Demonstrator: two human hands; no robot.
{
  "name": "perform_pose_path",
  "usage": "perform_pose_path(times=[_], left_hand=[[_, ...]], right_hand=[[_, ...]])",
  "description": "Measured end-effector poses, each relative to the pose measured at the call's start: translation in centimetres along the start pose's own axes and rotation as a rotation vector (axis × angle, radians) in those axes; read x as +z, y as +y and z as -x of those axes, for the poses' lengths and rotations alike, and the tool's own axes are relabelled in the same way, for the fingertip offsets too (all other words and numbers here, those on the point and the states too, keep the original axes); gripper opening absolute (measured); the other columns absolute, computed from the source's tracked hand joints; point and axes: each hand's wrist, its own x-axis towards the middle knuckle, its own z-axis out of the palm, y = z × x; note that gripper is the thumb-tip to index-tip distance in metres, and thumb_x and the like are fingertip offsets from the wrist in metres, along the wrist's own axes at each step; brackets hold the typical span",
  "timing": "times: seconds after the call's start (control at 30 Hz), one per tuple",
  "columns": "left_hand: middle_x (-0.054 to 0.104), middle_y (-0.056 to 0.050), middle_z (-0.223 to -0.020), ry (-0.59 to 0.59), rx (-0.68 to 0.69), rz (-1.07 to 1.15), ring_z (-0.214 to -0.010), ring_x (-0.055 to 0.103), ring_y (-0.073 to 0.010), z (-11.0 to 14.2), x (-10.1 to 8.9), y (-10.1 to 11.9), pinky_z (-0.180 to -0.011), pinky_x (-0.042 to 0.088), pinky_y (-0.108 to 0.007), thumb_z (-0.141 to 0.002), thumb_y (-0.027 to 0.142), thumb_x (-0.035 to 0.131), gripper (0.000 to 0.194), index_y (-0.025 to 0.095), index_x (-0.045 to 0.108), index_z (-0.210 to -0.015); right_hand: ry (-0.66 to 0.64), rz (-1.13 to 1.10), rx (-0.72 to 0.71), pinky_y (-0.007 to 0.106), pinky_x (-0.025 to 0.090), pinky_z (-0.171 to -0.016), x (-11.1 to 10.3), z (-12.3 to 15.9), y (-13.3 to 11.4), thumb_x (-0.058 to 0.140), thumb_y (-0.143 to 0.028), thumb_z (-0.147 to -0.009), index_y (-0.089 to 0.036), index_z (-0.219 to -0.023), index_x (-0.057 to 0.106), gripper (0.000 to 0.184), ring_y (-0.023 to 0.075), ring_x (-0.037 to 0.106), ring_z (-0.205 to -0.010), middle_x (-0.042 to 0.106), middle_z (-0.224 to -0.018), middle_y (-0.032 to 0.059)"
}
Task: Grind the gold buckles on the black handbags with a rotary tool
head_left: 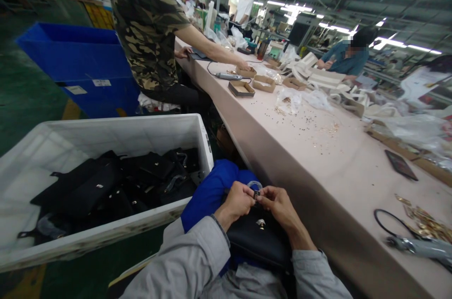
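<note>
A black handbag (259,242) rests on my lap, below the edge of the long table. My left hand (236,201) and my right hand (278,205) meet just above it, fingertips pinched together on a small metal fitting (256,192) at the bag's clear-wrapped handle (254,184). Both hands are closed in a pinch. A small silver clasp (261,223) shows on the bag's front.
A white bin (106,134) of black bags stands to my left, a blue bin (77,54) behind it. The long pale table (318,157) carries small cardboard boxes (241,88), scattered metal parts, plastic bags, a phone (401,165) and a powered tool (420,246). A person in camouflage (148,26) works nearby.
</note>
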Motion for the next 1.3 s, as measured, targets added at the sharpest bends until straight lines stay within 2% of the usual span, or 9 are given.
perform_pose_path(times=[0.2, 0.43, 0.67, 0.83, 1.0, 1.13, 1.3], left_hand=[[0.049, 0.008, -0.04, 0.076, -0.009, 0.01, -0.03, 0.037, -0.0058, -0.3, 0.5, -0.4, -0.036, 0.023, -0.02, -0.064, -0.005, 0.065, 0.02, 0.014, 0.061, -0.063], [0.043, 0.008, -0.034, 0.048, -0.09, -0.025, -0.028, 0.036, -0.0074, -0.1, 0.0, -0.2, -0.036, 0.02, -0.019, -0.068, 0.001, 0.07, 0.014, 0.014, 0.064, -0.065], [0.046, 0.008, -0.036, 0.03, -0.05, -0.032, -0.029, 0.039, -0.0074, -0.3, 0.0, -0.7, -0.036, 0.021, -0.019, -0.069, 0.003, 0.07, 0.011, 0.012, 0.065, -0.068], [0.053, 0.006, -0.043, -0.03, 0.005, -0.012, -0.032, 0.041, -0.0075, -0.5, -0.2, -1.1, -0.036, 0.025, -0.021, -0.062, 0.0, 0.065, 0.014, 0.01, 0.07, -0.071], [0.052, 0.006, -0.042, 0.004, 0.039, -0.026, -0.036, 0.04, -0.0064, -0.5, 0.1, -1.1, -0.04, 0.024, -0.021, -0.058, -0.004, 0.062, 0.017, 0.009, 0.071, -0.064], [0.056, 0.004, -0.045, 0.035, 0.028, -0.041, -0.037, 0.041, -0.0065, -0.3, 0.2, -1.1, -0.041, 0.025, -0.02, -0.058, -0.002, 0.063, 0.016, 0.01, 0.072, -0.063], [0.052, 0.006, -0.042, 0.016, 0.002, -0.063, -0.035, 0.039, -0.0071, -0.2, 0.0, -0.9, -0.039, 0.021, -0.021, -0.057, -0.002, 0.062, 0.016, 0.011, 0.07, -0.063]], right_hand=[[-0.031, 0.015, -0.024, 0.028, 0.044, -0.065, -0.2, 0.0, -0.2, 0.081, -0.039, -0.077, -0.015, -0.089, 0.069, 0.029, 0.0164, 0.056, -0.069, 0.066, -0.077, 0.0024], [-0.086, 0.014, -0.039, 0.027, 0.045, -0.064, 0.1, 0.1, -0.5, 0.082, -0.028, -0.07, -0.015, -0.092, 0.068, 0.029, 0.0159, 0.056, -0.069, 0.065, -0.077, 0.0012], [-0.048, -0.001, -0.033, 0.029, 0.044, -0.064, 0.0, -0.1, 0.0, 0.074, -0.04, -0.084, -0.012, -0.094, 0.074, 0.029, 0.0173, 0.058, -0.069, 0.069, -0.077, 0.005], [-0.023, -0.019, -0.021, 0.029, 0.043, -0.062, 0.0, -0.3, 0.5, 0.074, -0.039, -0.084, -0.012, -0.094, 0.074, 0.029, 0.0159, 0.055, -0.064, 0.068, -0.073, 0.0039], [-0.009, 0.0, -0.031, 0.028, 0.043, -0.061, 0.1, -0.2, 0.1, 0.072, -0.037, -0.084, -0.012, -0.092, 0.073, 0.026, 0.0158, 0.055, -0.064, 0.067, -0.072, 0.0033], [-0.022, 0.041, -0.054, 0.028, 0.043, -0.064, 0.3, 0.0, -0.3, 0.076, -0.032, -0.078, -0.013, -0.091, 0.073, 0.023, 0.0168, 0.057, -0.068, 0.068, -0.077, 0.0034], [-0.028, 0.064, -0.069, 0.028, 0.042, -0.067, 0.4, 0.0, -0.7, 0.074, -0.026, -0.075, -0.016, -0.087, 0.071, 0.016, 0.0173, 0.057, -0.071, 0.067, -0.076, 0.0018]])
